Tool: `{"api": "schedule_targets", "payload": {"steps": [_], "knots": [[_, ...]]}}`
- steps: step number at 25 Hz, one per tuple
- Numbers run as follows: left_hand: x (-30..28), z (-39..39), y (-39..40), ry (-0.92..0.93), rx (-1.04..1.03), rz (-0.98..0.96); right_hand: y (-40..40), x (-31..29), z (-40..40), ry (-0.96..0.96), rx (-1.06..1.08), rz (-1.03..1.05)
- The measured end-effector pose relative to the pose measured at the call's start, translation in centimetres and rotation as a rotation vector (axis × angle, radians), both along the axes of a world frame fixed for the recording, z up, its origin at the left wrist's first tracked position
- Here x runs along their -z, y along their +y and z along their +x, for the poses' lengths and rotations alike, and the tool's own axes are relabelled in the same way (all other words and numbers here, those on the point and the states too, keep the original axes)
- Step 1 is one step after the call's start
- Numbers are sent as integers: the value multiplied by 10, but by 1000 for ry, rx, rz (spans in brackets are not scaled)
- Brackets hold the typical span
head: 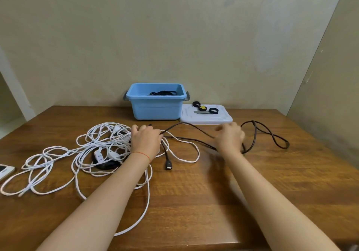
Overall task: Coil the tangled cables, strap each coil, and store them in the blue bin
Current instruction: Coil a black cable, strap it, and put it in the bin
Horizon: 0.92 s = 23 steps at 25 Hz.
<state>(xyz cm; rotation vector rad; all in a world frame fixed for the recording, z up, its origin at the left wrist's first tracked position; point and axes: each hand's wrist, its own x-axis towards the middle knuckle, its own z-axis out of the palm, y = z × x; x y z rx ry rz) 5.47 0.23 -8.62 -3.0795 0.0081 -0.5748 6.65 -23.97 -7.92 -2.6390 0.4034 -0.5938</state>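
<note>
A tangle of white cables (93,149) lies on the left of the wooden table (194,202). A dark brown cable (270,136) runs from my left hand across to loops at the right. My left hand (145,141) grips this cable near one end, beside the white tangle. My right hand (230,137) is blurred; its fingers curl round the same cable further along. The cable's USB plug (168,165) lies below my left hand. The blue bin (155,105) stands at the back with a coiled black cable (162,93) inside.
The bin's white lid (207,119) lies right of the bin, carrying several black straps (213,110) and a yellow one (203,108). A white device (5,171) sits at the left table edge. Walls close in behind and on the right.
</note>
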Motion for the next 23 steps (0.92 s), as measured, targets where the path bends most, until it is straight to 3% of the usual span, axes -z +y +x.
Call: {"api": "schedule_targets", "payload": {"steps": [4,6,10,17,23], "knots": [[2,-3,-5,0,54,21,77,5,-11,69,-541,183],[4,-4,-2,8,54,-11,105,11,-19,104,-655,275],[6,-5,2,15,62,-41,119,16,-18,93,-582,573],[20,-3,2,5,37,-218,120,12,-17,137,-435,891],[33,8,17,-98,-104,-296,64,-24,-14,-135,-224,1311]]}}
